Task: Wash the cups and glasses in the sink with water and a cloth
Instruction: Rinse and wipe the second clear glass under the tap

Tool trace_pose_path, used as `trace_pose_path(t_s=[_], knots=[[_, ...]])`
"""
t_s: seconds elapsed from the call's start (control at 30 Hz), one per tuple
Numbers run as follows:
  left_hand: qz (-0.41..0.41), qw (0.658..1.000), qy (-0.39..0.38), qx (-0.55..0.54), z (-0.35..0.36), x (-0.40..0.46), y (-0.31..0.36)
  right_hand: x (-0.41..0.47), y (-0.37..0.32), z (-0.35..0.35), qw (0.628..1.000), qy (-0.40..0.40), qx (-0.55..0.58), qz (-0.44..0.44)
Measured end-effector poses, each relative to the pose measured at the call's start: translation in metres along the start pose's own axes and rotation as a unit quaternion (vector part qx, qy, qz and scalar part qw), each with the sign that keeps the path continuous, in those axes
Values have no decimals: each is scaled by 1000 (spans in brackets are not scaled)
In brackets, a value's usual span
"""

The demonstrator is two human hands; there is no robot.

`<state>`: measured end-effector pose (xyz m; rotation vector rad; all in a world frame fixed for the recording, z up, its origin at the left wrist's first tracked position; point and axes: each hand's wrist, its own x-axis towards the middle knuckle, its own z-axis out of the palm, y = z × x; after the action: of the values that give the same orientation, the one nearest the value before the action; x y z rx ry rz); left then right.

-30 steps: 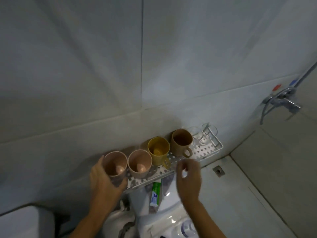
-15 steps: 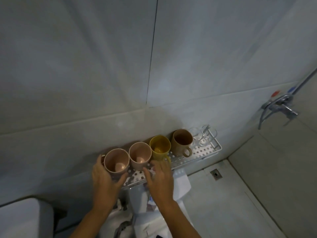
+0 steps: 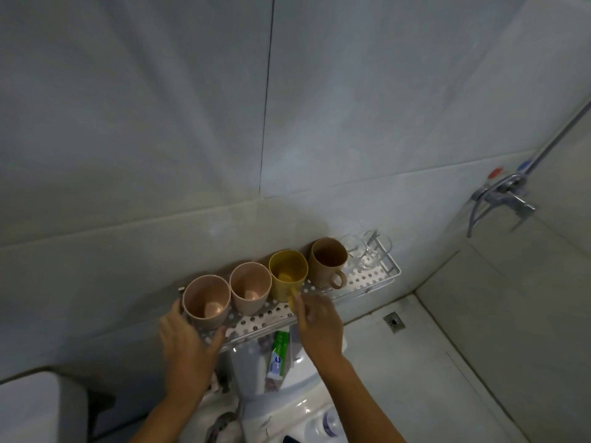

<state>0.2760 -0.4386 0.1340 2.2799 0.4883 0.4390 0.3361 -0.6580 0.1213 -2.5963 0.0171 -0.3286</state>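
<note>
Reaching now for yellow cup (image 3: 287, 276)

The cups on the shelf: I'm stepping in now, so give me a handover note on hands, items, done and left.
Left hand grips the leftmost pink cup on the perforated shelf.
Right hand touches the yellow cup at its handle.
Second pink cup, brown mug and clear glasses stand on the shelf.
Done: nothing visibly washed.
Left: carry all to the sink, wash.
</note>
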Motion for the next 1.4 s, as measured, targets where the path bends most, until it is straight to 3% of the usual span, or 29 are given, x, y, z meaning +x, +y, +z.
trace_pose_path(t_s=[0.2,0.37,0.43,0.57,1.4], knots=[[-4,1000,0,-22,0,2,10,-2,-9,5,999,24,28,-4],[-12,1000,-5,-28,-2,4,8,14,9,-14,978,131,71,145],[-19,999,-4,-26,-2,6,6,24,21,-18,980,114,52,157],[-16,1000,-13,-15,1,5,1,36,32,-23,990,63,20,128],[-5,1000,-6,-16,4,8,-3,30,35,-27,997,58,18,57]])
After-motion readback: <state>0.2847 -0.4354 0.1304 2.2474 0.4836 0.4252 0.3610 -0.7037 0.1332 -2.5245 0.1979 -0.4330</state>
